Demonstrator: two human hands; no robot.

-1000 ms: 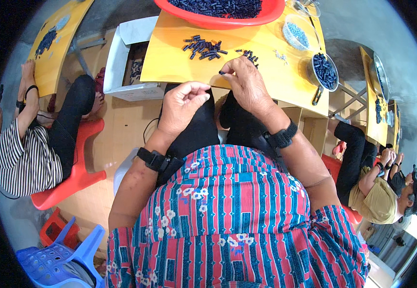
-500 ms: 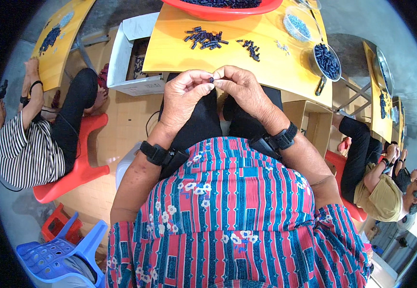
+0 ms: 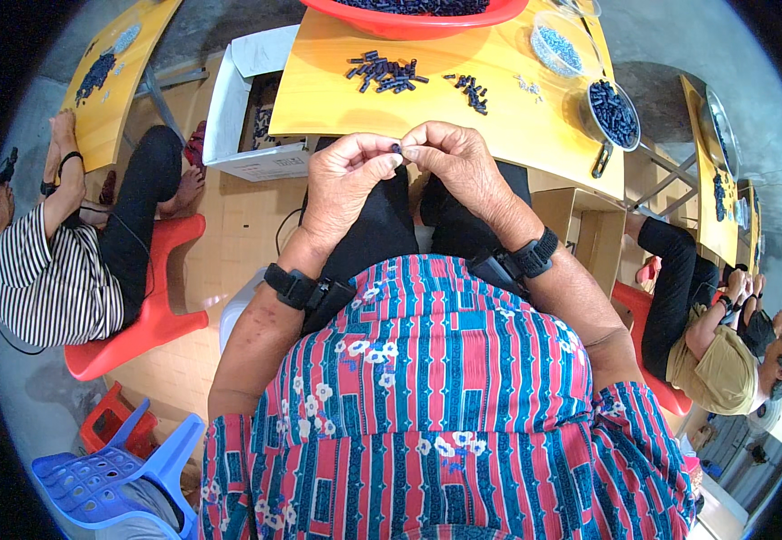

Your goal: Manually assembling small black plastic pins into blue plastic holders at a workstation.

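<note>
Both hands meet above my lap, just off the near edge of the yellow table (image 3: 337, 108). Between thumb and forefinger, my left hand (image 3: 348, 175) pinches a small dark cylindrical piece (image 3: 397, 149). My right hand (image 3: 458, 162) has its thumb and forefinger pressed together against the same piece; whatever else they may hold is too small to make out. On the table lie a larger pile of dark cylindrical pieces (image 3: 386, 72) and a smaller group of them (image 3: 472, 93). Some tiny pale pieces (image 3: 528, 87) are scattered to their right.
A red basin (image 3: 427, 27) of dark pieces stands at the back. To the right are a clear bowl (image 3: 557, 45) of small bluish pieces and a handled strainer (image 3: 614, 117) of dark pieces. An open white box (image 3: 256, 162) sits left. Co-workers sit on both sides.
My hands stay nearly in place, still pinched around the small dark piece, with only slight finger movement. The view has shifted a little.
</note>
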